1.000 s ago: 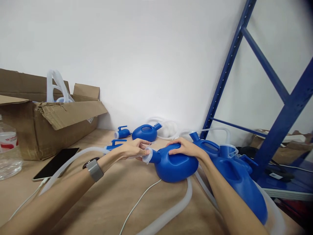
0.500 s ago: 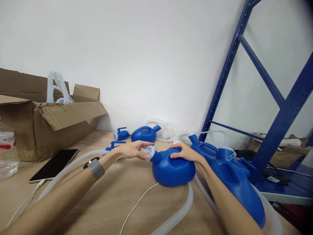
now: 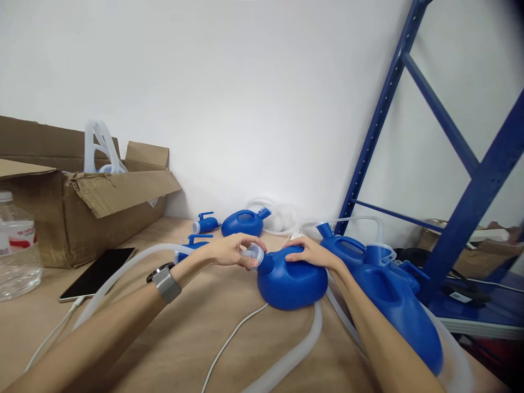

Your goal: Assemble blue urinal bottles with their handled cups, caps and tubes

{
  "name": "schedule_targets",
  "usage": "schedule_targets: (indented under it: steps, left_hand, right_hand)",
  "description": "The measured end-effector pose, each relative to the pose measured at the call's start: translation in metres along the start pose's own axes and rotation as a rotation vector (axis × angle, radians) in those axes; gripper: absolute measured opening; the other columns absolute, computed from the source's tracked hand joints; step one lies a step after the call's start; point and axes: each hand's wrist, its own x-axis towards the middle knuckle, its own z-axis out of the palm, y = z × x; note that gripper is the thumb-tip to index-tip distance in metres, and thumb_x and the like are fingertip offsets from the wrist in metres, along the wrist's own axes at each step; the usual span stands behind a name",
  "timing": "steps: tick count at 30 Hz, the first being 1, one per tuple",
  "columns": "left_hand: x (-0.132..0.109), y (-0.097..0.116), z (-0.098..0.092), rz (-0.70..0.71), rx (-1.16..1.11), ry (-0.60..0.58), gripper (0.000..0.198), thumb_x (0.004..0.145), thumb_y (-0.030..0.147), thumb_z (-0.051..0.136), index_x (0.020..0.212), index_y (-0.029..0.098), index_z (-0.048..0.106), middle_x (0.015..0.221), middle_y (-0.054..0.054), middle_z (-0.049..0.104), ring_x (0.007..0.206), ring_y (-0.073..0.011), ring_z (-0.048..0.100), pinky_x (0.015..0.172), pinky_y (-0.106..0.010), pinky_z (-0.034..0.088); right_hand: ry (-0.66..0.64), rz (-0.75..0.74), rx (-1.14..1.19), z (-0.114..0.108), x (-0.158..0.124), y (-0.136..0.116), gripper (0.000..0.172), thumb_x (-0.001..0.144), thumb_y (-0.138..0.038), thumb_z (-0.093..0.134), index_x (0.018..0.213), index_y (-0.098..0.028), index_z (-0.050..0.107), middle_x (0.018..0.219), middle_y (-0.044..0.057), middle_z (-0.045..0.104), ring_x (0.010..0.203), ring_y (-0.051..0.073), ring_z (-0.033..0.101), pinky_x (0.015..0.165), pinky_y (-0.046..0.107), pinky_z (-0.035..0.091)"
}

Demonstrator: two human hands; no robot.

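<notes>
In the middle of the table a blue plastic urinal bottle (image 3: 292, 286) lies with its neck pointing left. My right hand (image 3: 308, 254) wraps over its top, thumb and fingers around the handle. At the bottle's mouth sits a translucent white cap (image 3: 256, 254). My left hand (image 3: 235, 251), with a watch (image 3: 166, 281) on the wrist, closes thumb and fingers around this cap. Just behind my left forearm lies a blue nozzle piece (image 3: 196, 240) joined to a pale hose (image 3: 118, 273).
More blue bottles (image 3: 393, 305) with hoses lie at the right, another blue bottle (image 3: 242, 224) by the wall. A cardboard box (image 3: 102, 229), a phone (image 3: 96, 275) and a water bottle (image 3: 18, 262) stand or lie left. A blue metal rack (image 3: 454, 229) borders the right side.
My left fingers have curled in more around the cap, and the left hand has shifted slightly right. My right hand keeps its hold on the bottle. The view has moved a little.
</notes>
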Motion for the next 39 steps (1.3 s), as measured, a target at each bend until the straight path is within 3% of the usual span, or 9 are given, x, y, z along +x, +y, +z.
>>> schedule_targets:
  steps: [5, 12, 17, 20, 22, 25, 29, 34, 39]
  left_hand:
    - [0.002, -0.004, 0.003, 0.025, -0.013, 0.003, 0.06, 0.076, 0.046, 0.083, 0.128, 0.02, 0.068, 0.115, -0.01, 0.07, 0.09, -0.0232, 0.072, 0.085, -0.038, 0.057]
    - [0.0, 0.005, -0.011, 0.003, 0.241, -0.015, 0.073, 0.076, 0.054, 0.081, 0.142, 0.03, 0.061, 0.141, -0.008, 0.064, 0.134, -0.0343, 0.054, 0.105, -0.042, 0.046]
    - [0.0, 0.022, -0.002, -0.118, 0.406, 0.143, 0.1, 0.069, 0.07, 0.079, 0.151, 0.021, 0.05, 0.138, -0.017, 0.065, 0.122, -0.0367, 0.062, 0.092, -0.037, 0.05]
    - [0.005, 0.025, 0.009, -0.231, 0.568, 0.311, 0.072, 0.067, 0.075, 0.074, 0.109, 0.016, 0.075, 0.095, -0.012, 0.075, 0.087, -0.0331, 0.069, 0.069, -0.033, 0.047]
    - [0.009, 0.023, 0.013, -0.243, 0.602, 0.339, 0.055, 0.066, 0.073, 0.075, 0.071, 0.018, 0.07, 0.066, -0.006, 0.066, 0.065, -0.025, 0.061, 0.056, -0.031, 0.037]
    - [0.011, 0.015, 0.009, -0.149, 0.509, 0.26, 0.05, 0.068, 0.064, 0.077, 0.054, 0.02, 0.058, 0.054, 0.001, 0.052, 0.053, -0.015, 0.048, 0.051, -0.029, 0.027]
    - [0.006, 0.009, -0.001, -0.03, 0.497, 0.204, 0.043, 0.069, 0.061, 0.077, 0.066, 0.018, 0.069, 0.06, 0.001, 0.058, 0.059, -0.0159, 0.052, 0.054, -0.028, 0.03]
    - [0.002, 0.011, -0.003, 0.104, 0.68, 0.169, 0.058, 0.071, 0.056, 0.082, 0.115, 0.017, 0.075, 0.099, -0.009, 0.075, 0.09, -0.0291, 0.067, 0.074, -0.03, 0.043]
    - [0.004, 0.01, -0.001, 0.257, 0.765, 0.082, 0.053, 0.077, 0.047, 0.082, 0.12, 0.018, 0.072, 0.114, -0.015, 0.075, 0.105, -0.0345, 0.069, 0.085, -0.034, 0.046]
  right_hand:
    - [0.033, 0.008, -0.002, 0.001, -0.002, -0.001, 0.048, 0.072, -0.055, 0.081, 0.105, -0.02, 0.081, 0.107, 0.007, 0.078, 0.108, 0.033, 0.069, 0.099, 0.043, 0.052]
    - [0.051, 0.027, 0.022, 0.002, -0.001, 0.004, 0.052, 0.067, -0.058, 0.085, 0.104, -0.022, 0.081, 0.106, 0.007, 0.078, 0.105, 0.033, 0.07, 0.096, 0.043, 0.054]
    - [0.056, 0.011, 0.035, 0.003, -0.001, 0.004, 0.052, 0.069, -0.056, 0.085, 0.107, -0.02, 0.081, 0.11, 0.008, 0.078, 0.109, 0.033, 0.069, 0.099, 0.042, 0.052]
    - [0.063, 0.047, 0.023, 0.004, -0.002, -0.001, 0.054, 0.068, -0.057, 0.085, 0.107, -0.02, 0.08, 0.111, 0.008, 0.078, 0.109, 0.034, 0.069, 0.097, 0.043, 0.054]
    - [0.059, 0.053, 0.015, 0.004, -0.003, -0.004, 0.054, 0.069, -0.058, 0.084, 0.108, -0.02, 0.08, 0.112, 0.008, 0.078, 0.11, 0.034, 0.069, 0.097, 0.043, 0.054]
    - [0.056, 0.058, -0.013, 0.003, -0.004, -0.01, 0.053, 0.071, -0.058, 0.083, 0.109, -0.022, 0.08, 0.114, 0.008, 0.078, 0.112, 0.035, 0.069, 0.098, 0.044, 0.054]
    - [0.032, 0.025, -0.055, 0.002, -0.006, -0.018, 0.052, 0.072, -0.058, 0.082, 0.109, -0.022, 0.08, 0.115, 0.007, 0.078, 0.113, 0.034, 0.068, 0.099, 0.042, 0.054]
    - [-0.005, 0.004, -0.026, 0.001, -0.006, -0.018, 0.051, 0.076, -0.058, 0.079, 0.11, -0.02, 0.08, 0.11, 0.007, 0.079, 0.107, 0.032, 0.071, 0.098, 0.042, 0.054]
    - [-0.007, 0.02, 0.033, 0.002, -0.006, -0.011, 0.052, 0.073, -0.058, 0.08, 0.109, -0.02, 0.08, 0.113, 0.007, 0.079, 0.109, 0.032, 0.07, 0.098, 0.043, 0.055]
